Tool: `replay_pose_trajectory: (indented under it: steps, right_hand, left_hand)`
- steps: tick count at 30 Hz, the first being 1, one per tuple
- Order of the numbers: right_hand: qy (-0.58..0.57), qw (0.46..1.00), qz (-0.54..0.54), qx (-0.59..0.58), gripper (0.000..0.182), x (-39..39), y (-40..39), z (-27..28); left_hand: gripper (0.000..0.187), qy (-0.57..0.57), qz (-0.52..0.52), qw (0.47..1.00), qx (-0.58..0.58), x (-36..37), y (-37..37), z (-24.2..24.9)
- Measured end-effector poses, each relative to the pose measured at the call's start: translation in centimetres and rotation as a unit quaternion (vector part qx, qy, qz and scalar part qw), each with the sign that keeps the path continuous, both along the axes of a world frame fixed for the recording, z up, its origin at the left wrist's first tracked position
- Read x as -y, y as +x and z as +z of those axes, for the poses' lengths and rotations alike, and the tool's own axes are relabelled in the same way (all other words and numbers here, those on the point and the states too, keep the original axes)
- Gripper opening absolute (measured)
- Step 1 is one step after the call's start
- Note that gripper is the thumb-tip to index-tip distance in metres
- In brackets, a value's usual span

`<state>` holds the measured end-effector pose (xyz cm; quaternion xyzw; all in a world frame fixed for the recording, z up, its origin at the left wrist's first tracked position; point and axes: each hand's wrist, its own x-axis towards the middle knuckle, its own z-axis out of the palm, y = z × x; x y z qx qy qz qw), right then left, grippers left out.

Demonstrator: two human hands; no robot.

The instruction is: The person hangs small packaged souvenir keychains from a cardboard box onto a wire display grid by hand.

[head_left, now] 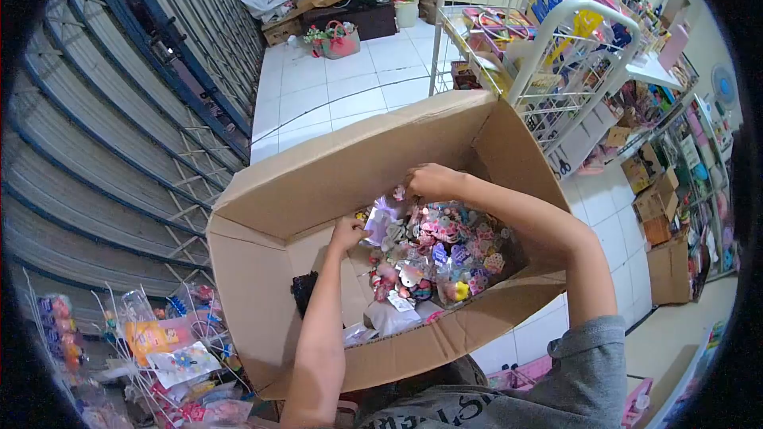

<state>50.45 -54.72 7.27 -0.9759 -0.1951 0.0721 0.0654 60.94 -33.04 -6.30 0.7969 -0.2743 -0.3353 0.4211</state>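
A large open cardboard box (334, 167) stands in front of me, with a heap of small colourful packaged trinkets (445, 254) on its floor. My left hand (348, 234) is closed on the edge of a purple-and-white packet (380, 221) at the left of the heap. Near the box's far wall, my right hand (433, 183) has its fingers pressed together beside a small pinkish item (399, 191); whether it grips that item is hard to make out. A black object (303, 292) lies by the box's left wall, partly behind my left forearm.
Bagged goods (171, 349) hang on a wire rack at the lower left, beside a folding metal shutter (119, 135). A white wire cart (548, 71) full of goods stands beyond the box. Stocked shelves and cartons (669, 266) line the right; a basket (342, 41) sits behind.
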Motion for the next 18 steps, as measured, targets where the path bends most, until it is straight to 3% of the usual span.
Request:
replay_pose_trajectory:
  steps: [2,7,11,18]
  right_hand:
    - [0.034,0.999,0.021,0.011,0.012,0.3,-0.3,2.6]
    - [0.107,0.991,-0.073,-0.019,0.014,0.2,-0.9,10.9]
    - [0.133,0.990,-0.039,-0.006,0.016,1.0,-0.8,14.5]
    - [0.329,0.942,-0.061,0.026,0.021,0.5,-0.6,19.8]
  left_hand:
    - [0.019,0.084,-0.069,0.991,0.075,0.7,0.2,4.5]
    - [0.017,0.026,-0.099,0.976,0.191,0.9,0.8,10.1]
    - [0.017,0.021,-0.140,0.967,0.212,-0.1,1.2,16.0]
    - [0.015,-0.074,-0.059,0.994,0.060,-4.2,0.0,24.7]
